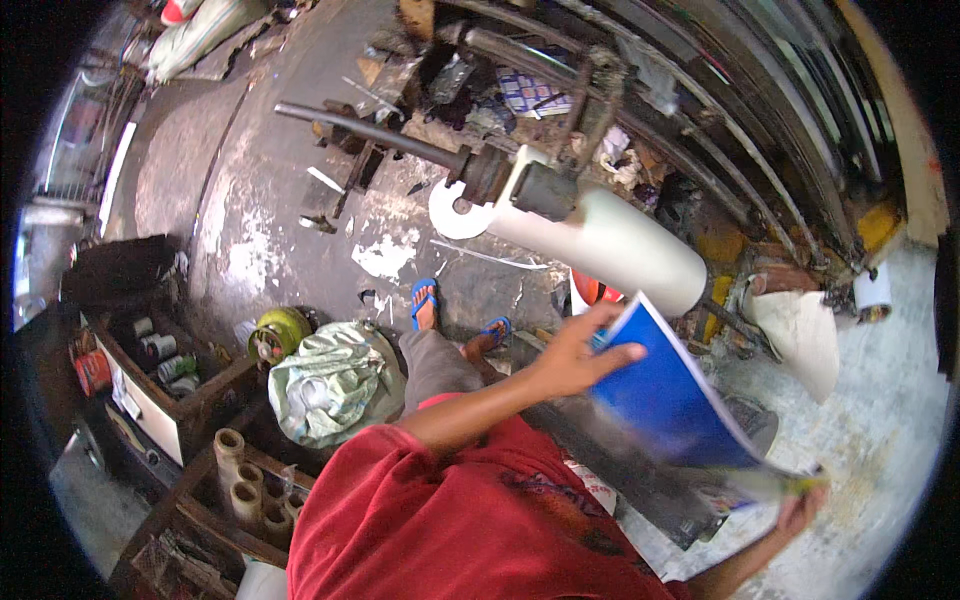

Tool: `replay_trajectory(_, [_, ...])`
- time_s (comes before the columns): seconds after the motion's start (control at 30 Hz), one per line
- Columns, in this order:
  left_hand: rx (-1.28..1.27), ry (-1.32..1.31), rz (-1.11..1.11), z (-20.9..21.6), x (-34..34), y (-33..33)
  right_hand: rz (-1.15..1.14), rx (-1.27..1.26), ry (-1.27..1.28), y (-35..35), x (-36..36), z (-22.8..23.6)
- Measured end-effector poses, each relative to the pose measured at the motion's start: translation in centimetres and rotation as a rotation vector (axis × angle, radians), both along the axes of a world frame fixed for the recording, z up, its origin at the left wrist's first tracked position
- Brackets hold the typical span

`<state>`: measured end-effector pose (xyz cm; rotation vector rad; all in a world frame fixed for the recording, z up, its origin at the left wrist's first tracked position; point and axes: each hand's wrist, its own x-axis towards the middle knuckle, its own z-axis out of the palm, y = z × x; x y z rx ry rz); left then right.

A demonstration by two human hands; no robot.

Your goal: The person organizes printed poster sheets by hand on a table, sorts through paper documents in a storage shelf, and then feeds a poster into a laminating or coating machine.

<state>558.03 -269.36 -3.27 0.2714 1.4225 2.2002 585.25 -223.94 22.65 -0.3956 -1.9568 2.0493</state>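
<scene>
My left hand (pixel 583 358) grips the near-left edge of a stack of blue printed sheets (pixel 652 385), thumb on top and fingers wrapped around it. At the opposite end, my right hand (pixel 803 508) is closed on the far right corner, which is yellowish and blurred. Between both hands the stack sags and curves, its white edge showing along the far side. Just beyond it lies a large white roll (pixel 620 240) fitted to a metal shaft (pixel 370 130). Something red and white (pixel 595 290) partly shows below the roll, beside my left hand.
At left stand a green gas cylinder (pixel 280 335), a pale sack (pixel 335 385), and a dark wooden box (pixel 150 410) with cans. Cardboard tubes (pixel 229 450) stand lower left. Long metal rails (pixel 700 130) run across the upper right. A dark bench (pixel 640 475) lies under the sheets.
</scene>
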Motion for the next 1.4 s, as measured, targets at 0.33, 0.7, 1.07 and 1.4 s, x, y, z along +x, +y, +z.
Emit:
replay_trajectory(0.33, [-0.525, 0.0, 0.326, -9.5, -4.7, -11.8, -0.37, 0.129, -0.356, -10.6, -19.7, -36.1])
replay_trajectory(0.7, [-0.67, 0.174, 0.494, -13.6, -8.4, -8.8, -0.585, 0.244, -0.37, -11.2, -22.2, -39.4])
replay_trajectory(1.07, [-0.765, 0.285, 0.529, -13.6, -9.1, -8.4, -0.635, 0.304, -0.2, -12.6, -23.4, -39.9])
replay_trajectory(1.4, [-0.738, 0.337, 0.522, -13.5, -9.3, -8.3, -0.679, 0.369, -0.245, -13.0, -22.8, -40.7])
